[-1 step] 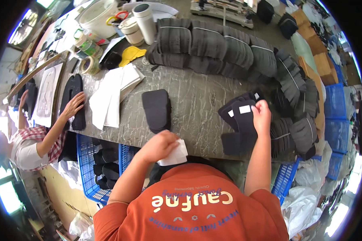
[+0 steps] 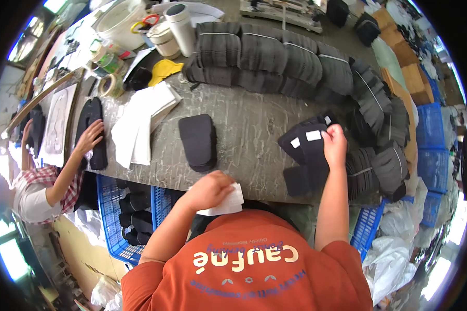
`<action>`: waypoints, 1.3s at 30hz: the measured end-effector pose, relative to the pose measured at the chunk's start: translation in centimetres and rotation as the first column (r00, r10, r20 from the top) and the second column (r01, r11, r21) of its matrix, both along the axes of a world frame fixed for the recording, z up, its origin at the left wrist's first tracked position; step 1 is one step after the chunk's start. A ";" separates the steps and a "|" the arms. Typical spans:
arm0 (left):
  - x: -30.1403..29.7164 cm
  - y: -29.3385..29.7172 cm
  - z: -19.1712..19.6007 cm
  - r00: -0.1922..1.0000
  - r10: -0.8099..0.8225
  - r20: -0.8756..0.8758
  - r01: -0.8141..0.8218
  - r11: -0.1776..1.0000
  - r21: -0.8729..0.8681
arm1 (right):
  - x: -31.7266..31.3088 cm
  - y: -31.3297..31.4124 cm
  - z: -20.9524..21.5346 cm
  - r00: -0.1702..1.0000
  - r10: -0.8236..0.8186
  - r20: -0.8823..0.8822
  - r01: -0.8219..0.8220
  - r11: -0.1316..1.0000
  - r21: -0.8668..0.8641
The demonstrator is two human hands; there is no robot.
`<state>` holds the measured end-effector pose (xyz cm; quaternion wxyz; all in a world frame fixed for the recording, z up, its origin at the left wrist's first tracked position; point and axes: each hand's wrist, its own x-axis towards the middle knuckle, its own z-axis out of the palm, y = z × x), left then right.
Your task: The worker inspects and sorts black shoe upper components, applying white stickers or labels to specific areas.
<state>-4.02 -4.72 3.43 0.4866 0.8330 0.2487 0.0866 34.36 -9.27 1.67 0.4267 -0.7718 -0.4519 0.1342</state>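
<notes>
My left hand (image 2: 211, 191) is closed round a small wad of white paper slips (image 2: 232, 201) at the table's near edge. Just beyond it lies a neat stack of dark padded pieces (image 2: 197, 141) with rounded corners. To the right, dark flat pieces (image 2: 302, 151) overlap in a loose fan, several bearing small white labels. The fingers of my right hand (image 2: 335, 145) are pinched at the right edge of one white label (image 2: 314, 136), over a dark piece; my fingertips partly hide the contact. Another dark piece (image 2: 296, 181) lies nearer me.
Banded bundles of dark pieces (image 2: 264, 52) curve along the table's far and right sides. White sheets (image 2: 135, 129), a yellow cap (image 2: 165, 71) and a white tumbler (image 2: 181, 28) stand left. A co-worker's hand (image 2: 91, 136) rests on dark pieces. Blue crates (image 2: 111, 223) sit below.
My left hand has drawn slightly away from the dark stack, with the paper slips in it. My right hand stays at the label. The whole view has shifted a little.
</notes>
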 end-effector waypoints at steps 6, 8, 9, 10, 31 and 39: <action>5.8 -3.3 -1.1 0.982 -0.189 0.000 0.189 0.977 0.097 | -2.1 0.2 -2.9 0.971 -0.068 -0.230 0.070 0.998 0.002; 8.4 -4.2 -1.1 0.965 -0.261 -0.031 0.261 0.938 0.229 | -3.1 -0.2 -3.3 0.978 -0.097 -0.182 0.102 0.995 0.016; 10.0 -4.7 -1.8 0.933 -0.359 -0.030 0.351 0.889 0.295 | -3.4 -0.2 -3.9 0.977 -0.089 -0.192 0.099 0.994 0.044; 10.8 -5.1 -2.6 0.891 -0.453 -0.036 0.434 0.826 0.358 | -3.3 -0.2 -4.3 0.977 -0.088 -0.192 0.098 0.994 0.043; 5.1 -2.4 -2.0 0.962 0.205 -0.180 -0.177 0.971 0.163 | -14.9 -5.2 -2.8 0.917 0.396 0.051 -0.361 0.876 -0.320; 4.3 -3.4 -2.0 0.847 0.508 -0.157 -0.502 0.861 0.081 | -16.7 -5.8 -2.2 0.728 0.402 -0.555 -0.523 0.850 -0.070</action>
